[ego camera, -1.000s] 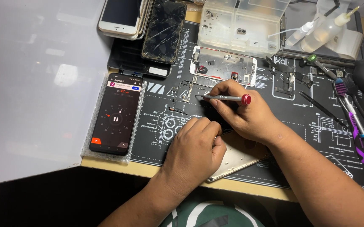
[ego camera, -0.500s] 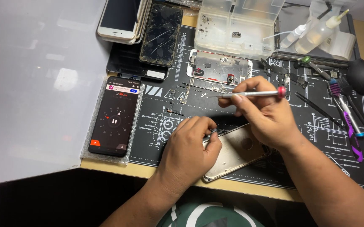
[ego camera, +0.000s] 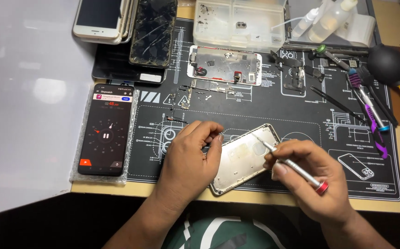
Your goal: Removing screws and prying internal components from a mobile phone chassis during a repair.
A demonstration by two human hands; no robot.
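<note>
A silver phone housing [ego camera: 244,159], emptied of its parts, lies tilted on the black repair mat [ego camera: 264,106]. My left hand [ego camera: 191,159] rests on the mat with its fingertips against the housing's left edge, steadying it. My right hand [ego camera: 308,177] grips a slim silver screwdriver with a red cap [ego camera: 292,167]. Its tip points into the upper part of the housing.
A phone showing a stopwatch [ego camera: 105,129] lies left of the mat on bubble wrap. Stacked phones and cracked screens [ego camera: 151,32] sit at the back left. A metal phone plate [ego camera: 225,64], loose small parts, a clear parts box [ego camera: 241,20], bottles, brushes, tweezers and a black air blower [ego camera: 387,64] fill the back and right.
My right hand has come down from the loose parts with the screwdriver and now points its tip into the housing. The housing is now in plain view, with my left hand at its edge.
</note>
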